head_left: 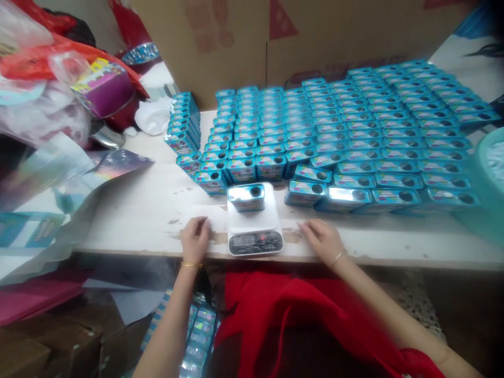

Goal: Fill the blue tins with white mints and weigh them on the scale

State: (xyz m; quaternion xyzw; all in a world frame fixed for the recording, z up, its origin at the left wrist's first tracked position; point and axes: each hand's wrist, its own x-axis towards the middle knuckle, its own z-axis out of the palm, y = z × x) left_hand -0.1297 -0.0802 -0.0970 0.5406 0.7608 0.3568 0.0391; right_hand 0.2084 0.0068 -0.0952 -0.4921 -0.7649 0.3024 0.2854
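Note:
A blue printed tin stands on the plate of a white kitchen scale. The scale has a black front panel with a small display, too blurred to read. To its left, my left hand rests on the white table, fingers loosely bent, with nothing in it. My right hand lies to the right of the scale, its fingers loosely stretched toward it and also holding nothing. Neither hand touches the scale or the tin. Many similar blue tins stand in tight rows behind the scale, several close to my right hand.
A large cardboard box stands behind the rows. Plastic bags and a purple package pile up at the left, near printed sheets. A turquoise tub sits at the right edge. More blue packs are below the table.

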